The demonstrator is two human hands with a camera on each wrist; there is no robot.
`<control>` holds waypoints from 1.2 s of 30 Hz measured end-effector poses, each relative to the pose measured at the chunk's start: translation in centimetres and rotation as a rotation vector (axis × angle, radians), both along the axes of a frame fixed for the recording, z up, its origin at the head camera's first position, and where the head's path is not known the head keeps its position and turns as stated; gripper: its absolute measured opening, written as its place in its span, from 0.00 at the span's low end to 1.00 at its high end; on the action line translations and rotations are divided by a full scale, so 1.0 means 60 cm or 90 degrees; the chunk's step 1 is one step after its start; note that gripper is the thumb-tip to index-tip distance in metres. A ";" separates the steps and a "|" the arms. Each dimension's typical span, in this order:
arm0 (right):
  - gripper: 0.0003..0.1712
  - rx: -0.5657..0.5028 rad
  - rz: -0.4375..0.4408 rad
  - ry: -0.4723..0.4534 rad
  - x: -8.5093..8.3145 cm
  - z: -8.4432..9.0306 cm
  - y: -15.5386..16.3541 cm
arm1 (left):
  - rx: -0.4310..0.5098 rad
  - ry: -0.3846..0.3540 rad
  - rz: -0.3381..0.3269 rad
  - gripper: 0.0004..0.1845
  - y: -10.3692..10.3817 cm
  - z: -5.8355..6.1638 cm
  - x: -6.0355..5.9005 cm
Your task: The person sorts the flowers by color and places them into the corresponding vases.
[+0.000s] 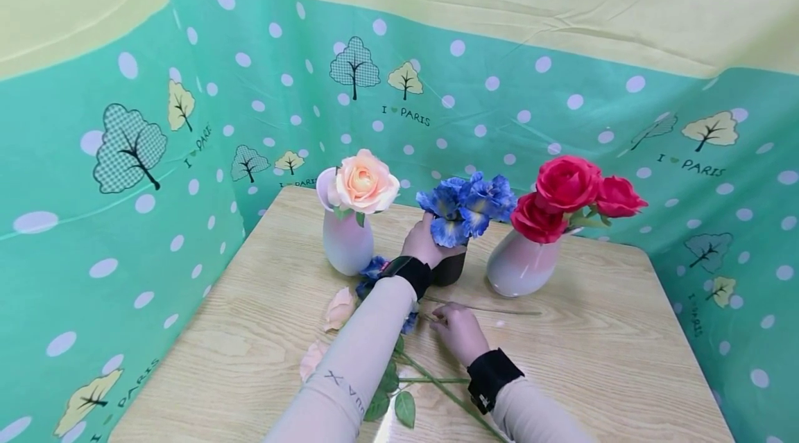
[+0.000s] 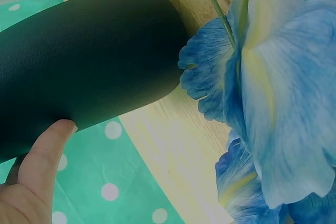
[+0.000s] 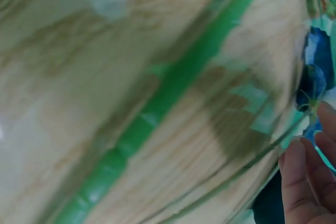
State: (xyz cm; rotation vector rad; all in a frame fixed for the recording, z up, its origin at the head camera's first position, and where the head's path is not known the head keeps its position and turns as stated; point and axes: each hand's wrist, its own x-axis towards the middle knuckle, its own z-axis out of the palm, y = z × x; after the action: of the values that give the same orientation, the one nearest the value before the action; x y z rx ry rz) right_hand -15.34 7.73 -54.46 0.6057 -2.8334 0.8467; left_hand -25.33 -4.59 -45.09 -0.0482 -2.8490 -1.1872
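My left hand [image 1: 424,243] holds the black vase [image 1: 449,268], which has blue irises [image 1: 465,204] standing in it. In the left wrist view one finger [image 2: 50,156] lies against the vase's dark side [image 2: 100,56]. Large blue petals [image 2: 289,93] of irises on the table fill the right of that view. Down on the table, my right hand [image 1: 460,332] pinches a thin stem close to a loose blue iris [image 1: 410,322]. In the right wrist view its fingertips are by the stem [image 3: 236,174], just below the bloom [image 3: 316,66]; the contact is partly hidden.
A pale vase [image 1: 348,245] with a peach rose [image 1: 364,181] stands at left. Another pale vase [image 1: 521,266] with red roses [image 1: 568,183] stands at right. Pale pink roses [image 1: 340,309] and a green stem [image 1: 446,391] lie at the front. Patterned cloth [image 1: 275,82] surrounds the table.
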 end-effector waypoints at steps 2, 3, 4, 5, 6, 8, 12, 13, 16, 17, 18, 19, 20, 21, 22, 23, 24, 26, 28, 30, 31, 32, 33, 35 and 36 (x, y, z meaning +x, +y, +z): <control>0.07 0.012 0.004 0.001 0.003 -0.003 0.001 | -0.003 0.008 0.000 0.48 0.000 0.000 0.001; 0.07 0.017 0.006 0.003 0.005 -0.003 0.001 | -0.005 0.011 0.000 0.47 0.000 0.000 0.001; 0.07 0.025 0.006 0.001 0.006 -0.003 0.002 | -0.006 0.014 0.000 0.47 0.000 0.000 0.002; 0.06 0.030 0.003 -0.003 0.008 -0.003 0.002 | -0.007 0.016 -0.001 0.47 0.000 0.001 0.002; 0.06 0.035 0.005 -0.004 0.009 -0.004 0.003 | -0.006 0.015 0.000 0.47 0.000 0.001 0.003; 0.05 0.046 0.000 -0.009 0.011 -0.005 0.003 | -0.005 0.012 0.000 0.48 0.001 0.002 0.004; 0.05 0.052 -0.002 0.002 0.014 -0.011 0.004 | 0.000 0.004 0.002 0.48 0.001 0.002 0.003; 0.05 0.045 -0.002 0.008 0.014 -0.013 0.005 | -0.002 0.003 0.003 0.48 0.002 0.002 0.003; 0.06 0.027 0.012 0.048 0.013 -0.018 0.009 | -0.006 0.005 0.003 0.48 0.003 0.001 0.002; 0.06 0.019 0.019 0.068 0.013 -0.018 0.010 | -0.007 0.005 0.003 0.48 0.003 0.001 0.002; 0.06 0.014 0.024 0.079 0.011 -0.019 0.011 | -0.008 0.004 0.003 0.49 0.003 0.001 0.002; 0.06 0.008 0.029 0.085 0.010 -0.018 0.012 | -0.008 0.003 0.003 0.49 0.003 0.001 0.002; 0.06 0.008 0.031 0.086 0.008 -0.017 0.013 | -0.007 0.003 0.004 0.49 0.003 0.002 0.003; 0.06 0.005 0.027 0.077 0.006 -0.015 0.014 | -0.006 0.001 0.004 0.49 0.002 0.002 0.003; 0.06 0.003 0.023 0.066 0.004 -0.012 0.014 | -0.005 -0.001 0.005 0.49 0.002 0.003 0.004; 0.06 0.000 0.016 0.052 0.002 -0.009 0.014 | -0.005 -0.002 0.005 0.49 0.001 0.003 0.004; 0.07 0.003 0.006 0.030 0.000 -0.004 0.015 | -0.004 -0.002 0.005 0.49 0.001 0.004 0.004; 0.07 0.006 -0.008 0.003 -0.002 0.008 0.016 | -0.002 -0.003 0.004 0.48 0.000 0.005 0.005; 0.08 0.003 -0.018 -0.022 -0.002 0.024 0.019 | -0.001 -0.004 0.003 0.49 -0.001 0.006 0.006; 0.07 0.000 -0.020 -0.039 -0.002 0.039 0.023 | 0.005 -0.008 0.002 0.49 -0.001 0.006 0.006; 0.07 -0.001 -0.022 -0.051 -0.002 0.046 0.027 | 0.007 -0.010 0.002 0.49 -0.001 0.006 0.007; 0.07 -0.002 -0.026 -0.065 -0.002 0.051 0.030 | 0.011 -0.012 0.002 0.50 -0.001 0.006 0.007; 0.07 -0.004 -0.031 -0.077 -0.003 0.056 0.034 | 0.012 -0.015 0.001 0.50 -0.001 0.006 0.007; 0.07 -0.016 -0.038 -0.097 -0.007 0.063 0.043 | 0.016 -0.020 0.000 0.50 -0.001 0.005 0.007; 0.07 -0.024 -0.040 -0.100 -0.009 0.067 0.047 | 0.016 -0.021 -0.001 0.50 -0.002 0.005 0.007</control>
State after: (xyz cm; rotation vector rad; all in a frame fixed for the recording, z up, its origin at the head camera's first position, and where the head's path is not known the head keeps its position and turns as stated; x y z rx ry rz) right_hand -15.87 10.56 -50.45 0.4627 -2.9510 0.9745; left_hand -24.92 -4.69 -44.78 -0.0299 -2.8617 -1.2351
